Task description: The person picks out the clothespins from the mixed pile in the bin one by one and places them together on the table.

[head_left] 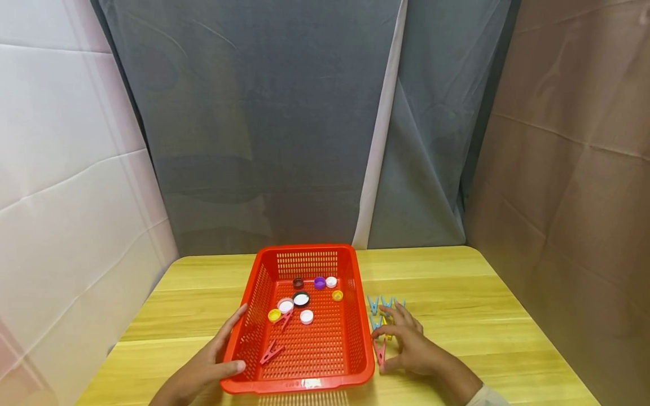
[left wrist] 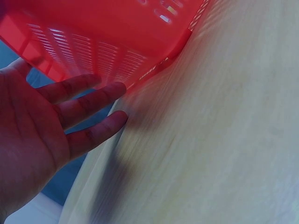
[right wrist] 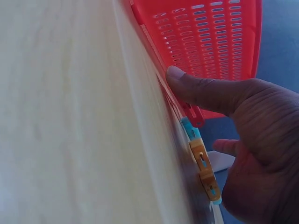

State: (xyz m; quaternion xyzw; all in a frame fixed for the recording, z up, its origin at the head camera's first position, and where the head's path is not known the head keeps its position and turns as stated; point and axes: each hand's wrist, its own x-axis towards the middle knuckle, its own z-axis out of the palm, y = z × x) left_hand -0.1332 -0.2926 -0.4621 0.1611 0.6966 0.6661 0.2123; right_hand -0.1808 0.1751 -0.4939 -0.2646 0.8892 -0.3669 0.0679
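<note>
One pink clothespin, lower right of frame, long axis near-vertical, between parted thumb and forefinger of the nearer right hand (pinch indeterminable); left hand, fingers extended, at the red basket's left rim.

A pale off-white sleeve sits just behind the right grip — its edge ends short of the wrist, which is bare. The left grip is bare too, with slim, rounded fingers and fine creases across its palm. On the right grip's broad thumb — a short, rounded nail and knuckle wrinkles.
</note>
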